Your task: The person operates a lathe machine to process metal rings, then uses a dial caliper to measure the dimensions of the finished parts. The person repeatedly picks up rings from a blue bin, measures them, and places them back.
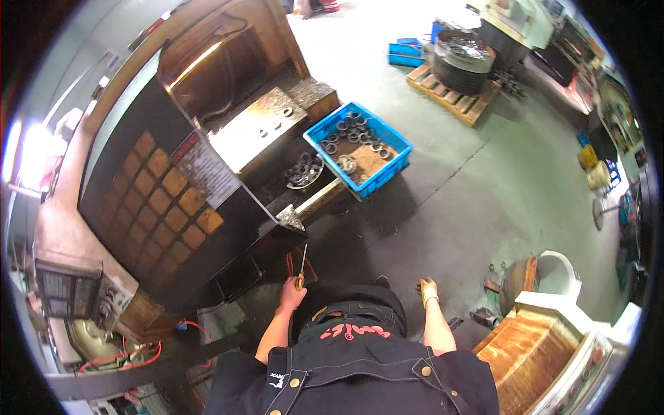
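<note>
My left hand [292, 294] grips the yellow handle of a screwdriver [302, 263], whose thin shaft points up toward the dark front of a large machine [173, 200]. My right hand [428, 291], in a light glove, hangs at my side with fingers curled and nothing visible in it. I look down over my dark apron [353, 366]. Ahead, a blue crate [360, 146] of metal rings rests on the machine's ledge, beside a round bowl [304, 171] with several more rings.
A wooden pallet [453, 93] carrying a round metal drum stands far ahead on the green floor. A rusty brown cabinet [532, 353] and a white bucket [559, 273] sit at my right. A control panel [69, 290] and red cables lie at my left.
</note>
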### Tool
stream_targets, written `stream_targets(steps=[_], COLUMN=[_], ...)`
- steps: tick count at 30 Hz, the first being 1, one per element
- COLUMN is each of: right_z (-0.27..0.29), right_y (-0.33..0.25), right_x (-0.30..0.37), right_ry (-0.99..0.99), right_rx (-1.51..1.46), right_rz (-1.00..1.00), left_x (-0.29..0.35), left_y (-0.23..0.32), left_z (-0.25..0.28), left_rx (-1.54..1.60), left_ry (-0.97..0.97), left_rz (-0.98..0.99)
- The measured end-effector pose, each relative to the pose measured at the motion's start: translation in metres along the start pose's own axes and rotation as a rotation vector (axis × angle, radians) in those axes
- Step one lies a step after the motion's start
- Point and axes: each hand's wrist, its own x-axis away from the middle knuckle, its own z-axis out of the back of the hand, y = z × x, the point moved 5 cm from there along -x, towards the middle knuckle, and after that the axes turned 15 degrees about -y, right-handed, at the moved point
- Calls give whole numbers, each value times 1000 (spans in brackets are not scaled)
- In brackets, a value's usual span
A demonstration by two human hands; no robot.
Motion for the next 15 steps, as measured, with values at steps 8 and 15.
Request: stream_targets(steps=[8,15], right_z=[-113,-287], right_y=[-111,-262], right_x=[-35,38], right_ry=[-294,-745], right_rx=[76,60], right_rz=[118,663], left_x=[77,132], left_y=[-83,-170], left_z=[-29,-69], left_rx=[158,266], left_ry=[164,108], left_rz=[401,645])
